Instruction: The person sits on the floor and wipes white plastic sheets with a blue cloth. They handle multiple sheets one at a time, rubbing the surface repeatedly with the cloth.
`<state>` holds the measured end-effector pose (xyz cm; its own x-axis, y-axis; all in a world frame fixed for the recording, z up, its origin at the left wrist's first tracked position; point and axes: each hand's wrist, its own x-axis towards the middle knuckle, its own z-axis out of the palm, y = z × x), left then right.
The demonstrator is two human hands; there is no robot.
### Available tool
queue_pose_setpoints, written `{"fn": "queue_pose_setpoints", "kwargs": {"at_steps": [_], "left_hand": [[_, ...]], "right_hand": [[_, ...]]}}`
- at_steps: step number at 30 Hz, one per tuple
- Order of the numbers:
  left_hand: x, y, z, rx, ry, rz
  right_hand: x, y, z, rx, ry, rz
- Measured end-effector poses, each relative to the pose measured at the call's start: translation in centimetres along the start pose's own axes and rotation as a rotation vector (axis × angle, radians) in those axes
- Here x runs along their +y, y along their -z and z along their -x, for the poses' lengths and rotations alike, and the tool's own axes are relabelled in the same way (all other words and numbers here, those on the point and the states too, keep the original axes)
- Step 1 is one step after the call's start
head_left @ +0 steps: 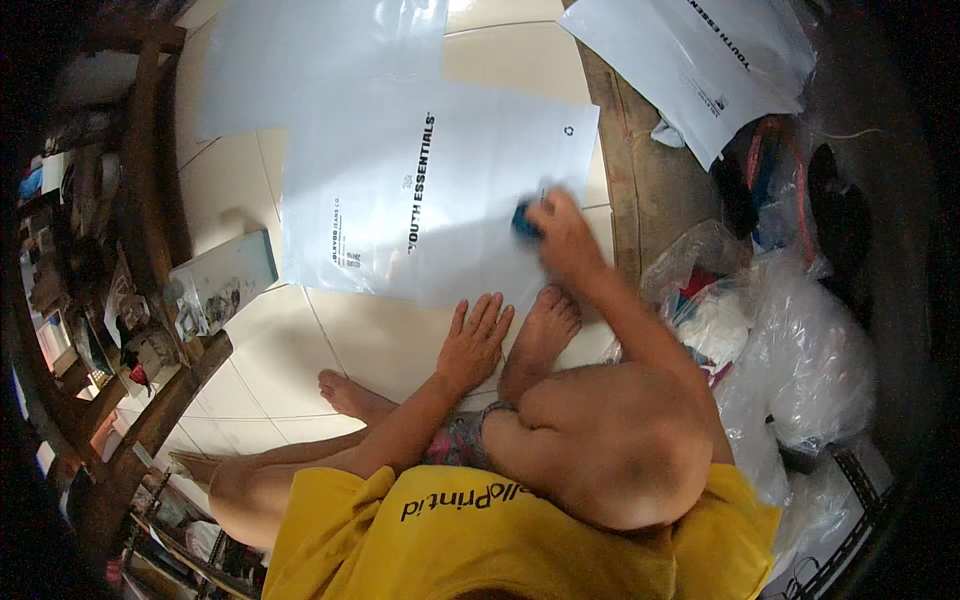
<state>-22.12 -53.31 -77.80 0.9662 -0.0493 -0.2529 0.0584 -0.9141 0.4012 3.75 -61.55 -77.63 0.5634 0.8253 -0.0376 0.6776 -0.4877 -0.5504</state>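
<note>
We have a flat white plastic bag with black print [470,210] spread out on the pale tiled floor [270,355], just in front of the crossed-over shins and bare feet, and we judge the work on it to be under way. The lettering, a small text block and a corner symbol are all there; whether any of these is fresh, or what is left to do, we cannot tell. Our right hand [564,235] is curled around a small blue object [525,220], blurred, over the bag's right-hand part. Our left hand [474,345] is empty and flat, fingers a little apart, its tips at the bag's near edge. Beyond lies a plain-looking pale plastic sheet [320,60], partly overlapped, and at the upper right a second printed white bag [700,75] reaches past a worn wooden board [627,180]. As for containers, the spread bag lies so flat that we take it to hold nothing. At our right, crumpled clear plastic bags [815,370] are bunched together; through the film we make out white and red contents, too jumbled to name.
</note>
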Motion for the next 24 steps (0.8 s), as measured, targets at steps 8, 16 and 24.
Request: {"fn": "queue_pose_setpoints", "kwargs": {"at_steps": [8,16,24], "left_hand": [[-0.3,0.1,-0.3,0.004,-0.042,0.07],[-0.2,-0.5,-0.2,0.014,-0.027,0.043],[-0.2,0.7,0.0,-0.011,-0.018,0.073]], "right_hand": [[10.3,6.1,-11.6,0.171,-0.192,0.162],[0.4,1.6,1.4,-0.118,0.173,-0.027],[7.0,5.0,-10.0,0.141,-0.146,0.122]]}}
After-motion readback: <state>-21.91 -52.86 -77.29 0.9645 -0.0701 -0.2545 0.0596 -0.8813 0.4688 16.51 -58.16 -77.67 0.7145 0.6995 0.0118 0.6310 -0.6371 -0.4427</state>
